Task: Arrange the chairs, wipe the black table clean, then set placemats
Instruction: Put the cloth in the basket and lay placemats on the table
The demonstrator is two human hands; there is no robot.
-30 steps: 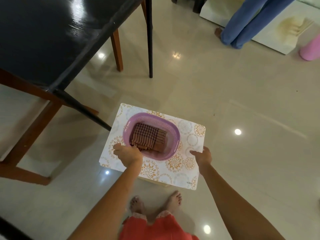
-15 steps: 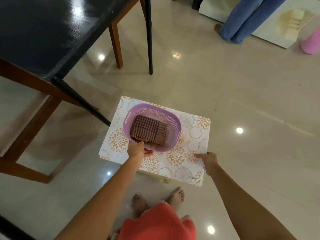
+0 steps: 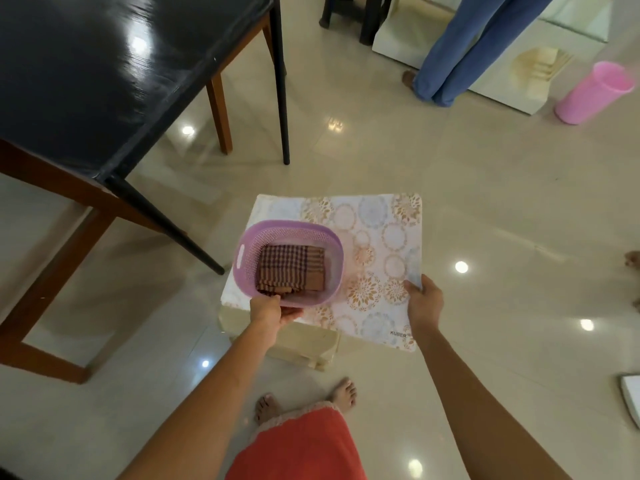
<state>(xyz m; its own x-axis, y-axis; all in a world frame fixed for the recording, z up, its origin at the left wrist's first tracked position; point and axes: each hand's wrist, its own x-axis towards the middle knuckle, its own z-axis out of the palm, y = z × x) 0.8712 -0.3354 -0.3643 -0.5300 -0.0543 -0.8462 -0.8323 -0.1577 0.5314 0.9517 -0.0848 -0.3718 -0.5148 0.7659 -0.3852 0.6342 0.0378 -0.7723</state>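
Observation:
A floral placemat lies on a low cream stool in the middle of the floor. On its left part stands a purple basket with a folded checked cloth inside. My left hand grips the basket's near rim. My right hand pinches the placemat's near right edge. The black table fills the upper left, with a wooden chair frame under its corner.
A person in blue trousers stands at the back beside white boards. A pink bin is at the far right. Dark chair legs are at the top. My bare feet are below the stool.
The basket has slid towards the placemat's left edge under my left hand. My right hand has shifted right along the mat's edge, and the mat's right part looks lifted.

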